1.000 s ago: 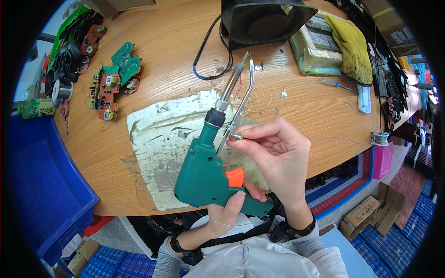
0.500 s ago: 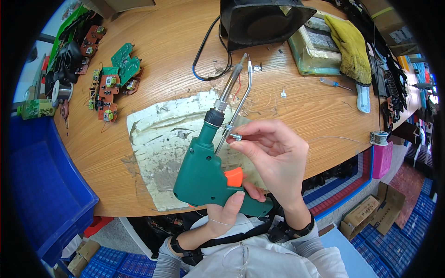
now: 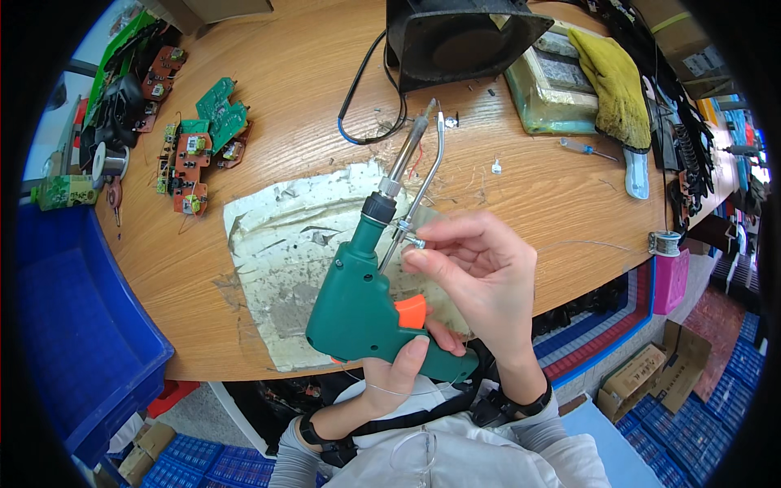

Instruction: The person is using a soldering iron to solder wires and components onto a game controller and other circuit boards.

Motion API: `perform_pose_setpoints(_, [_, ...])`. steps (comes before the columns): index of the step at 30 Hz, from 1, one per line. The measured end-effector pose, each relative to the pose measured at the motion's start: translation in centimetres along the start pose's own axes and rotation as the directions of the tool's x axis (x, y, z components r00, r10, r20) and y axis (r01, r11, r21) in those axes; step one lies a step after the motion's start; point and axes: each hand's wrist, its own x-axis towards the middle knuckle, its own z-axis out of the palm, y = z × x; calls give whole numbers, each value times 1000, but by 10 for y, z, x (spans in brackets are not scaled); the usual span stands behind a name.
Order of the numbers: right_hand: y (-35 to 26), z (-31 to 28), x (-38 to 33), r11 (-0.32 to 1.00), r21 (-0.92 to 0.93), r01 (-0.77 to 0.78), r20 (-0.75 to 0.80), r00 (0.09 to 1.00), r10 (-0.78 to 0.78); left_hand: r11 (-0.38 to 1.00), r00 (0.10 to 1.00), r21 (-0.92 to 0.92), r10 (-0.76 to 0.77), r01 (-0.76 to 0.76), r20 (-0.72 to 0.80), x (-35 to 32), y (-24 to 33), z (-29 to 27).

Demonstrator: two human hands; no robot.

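Right now the left hand (image 3: 396,376) is gripping the handle of a green soldering gun (image 3: 364,302) from below, its fingers wrapping the grip just under the orange trigger (image 3: 412,311). The gun is being held above the near edge of the wooden surface (image 3: 309,106), its metal tip (image 3: 416,134) pointing away from the person toward a black fan (image 3: 464,37). The right hand (image 3: 482,272) is pinching a small silver screw (image 3: 413,241) on the thin bent feed tube (image 3: 426,183) that is running alongside the barrel; thumb and forefinger are closing on it, the other fingers curling loosely.

Under the gun a scorched, silvery mat (image 3: 285,252) is lying flat. Left of it, green circuit boards (image 3: 199,138) are sitting in a loose cluster, with a solder spool (image 3: 110,161) further left. A big blue bin (image 3: 57,325) is standing at the left edge, below the surface; what I can see of its inside is showing only bare blue wall. At the far right a pale green tray (image 3: 543,102) is holding a grey block, and a yellow glove (image 3: 610,81) is draping over its right side. A small screwdriver (image 3: 587,149) is lying near it.
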Motion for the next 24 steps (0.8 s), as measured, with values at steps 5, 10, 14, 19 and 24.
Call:
perform_pose_setpoints(5, [-5,-4,-3,975,143,-173,52,985,167,999,1000,26,21,-21,14,-1,-3,-2])
perform_pose_setpoints(10, [-7,-3,1,977,163,-138,40,990,133,999,1000,34,-6,5,8,-3,-1,-1])
perform_pose_setpoints(14, [-4,-5,1,981,138,-135,52,990,129,999,1000,43,3,-4,6,-2,-1,-1])
perform_pose_setpoints(19, [-2,-3,2,988,133,-75,54,996,68,998,1000,53,16,-17,16,0,0,-1])
perform_pose_setpoints(24, [0,-3,1,989,117,-87,41,996,82,1000,1000,5,-1,1,3,0,3,1])
